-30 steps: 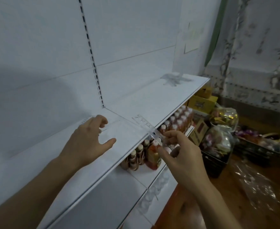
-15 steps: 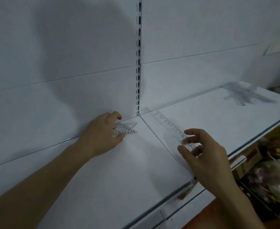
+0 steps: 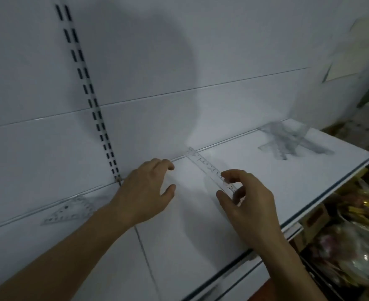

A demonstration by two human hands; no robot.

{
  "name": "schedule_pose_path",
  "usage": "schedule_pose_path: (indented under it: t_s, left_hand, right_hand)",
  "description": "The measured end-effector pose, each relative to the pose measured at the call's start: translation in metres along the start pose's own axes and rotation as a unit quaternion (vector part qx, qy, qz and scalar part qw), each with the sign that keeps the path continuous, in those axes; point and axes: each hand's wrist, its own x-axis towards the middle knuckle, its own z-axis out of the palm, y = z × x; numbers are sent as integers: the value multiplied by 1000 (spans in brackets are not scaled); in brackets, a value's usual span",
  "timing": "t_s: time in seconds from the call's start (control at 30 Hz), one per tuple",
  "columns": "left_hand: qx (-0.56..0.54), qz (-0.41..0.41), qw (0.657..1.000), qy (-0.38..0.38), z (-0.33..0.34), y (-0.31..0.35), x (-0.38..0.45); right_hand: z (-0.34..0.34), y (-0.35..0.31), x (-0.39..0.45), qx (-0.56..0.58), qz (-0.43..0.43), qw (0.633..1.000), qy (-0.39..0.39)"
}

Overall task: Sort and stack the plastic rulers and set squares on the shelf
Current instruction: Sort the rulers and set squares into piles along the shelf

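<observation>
A clear plastic ruler [image 3: 205,164] lies slanted on the white shelf [image 3: 266,181], its far end near the back wall. My right hand [image 3: 248,200] pinches its near end between thumb and fingers. My left hand [image 3: 144,192] hovers just left of the ruler, fingers spread, holding nothing. A clear set square [image 3: 70,210] lies flat on the shelf at the left, by the back wall, apart from my left hand. A loose pile of clear rulers and set squares [image 3: 292,142] sits at the far right of the shelf.
A slotted upright rail [image 3: 87,90] runs up the white back panel. A seam [image 3: 146,257] divides two shelf boards. Wrapped goods and boxes [image 3: 353,235] crowd the floor and lower shelves beyond the shelf's front edge at the right.
My left hand let go of the set square, which now lies on the shelf to its left. My right hand still grips the ruler. My view swung to the right.
</observation>
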Motion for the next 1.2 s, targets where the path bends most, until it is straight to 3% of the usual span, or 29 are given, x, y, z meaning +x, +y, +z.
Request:
schedule_pose_path:
  t_s: [0.27,0.4,0.6,0.93,1.03,1.2]
  left_hand:
    - [12,42,998,-45,78,130,119]
    - [41,15,996,-73,104,158,158]
    - [96,-36,986,-128,134,162,169]
    - [95,-42,983,-151,143,159,170]
    - [79,-79,983,-144,130,152,167]
    - [84,-141,984,-62,77,103,104]
  right_hand:
    - [-112,118,72,-47,41,997,55]
    - [-138,156,120,-68,44,995,54]
    - [-149,186,182,-69,28,997,19]
    - [-142,200,164,-85,-29,996,-17]
    - [-138,183,156,-100,-68,990,-71]
    - [-101,127,140,-121,-163,959,-195]
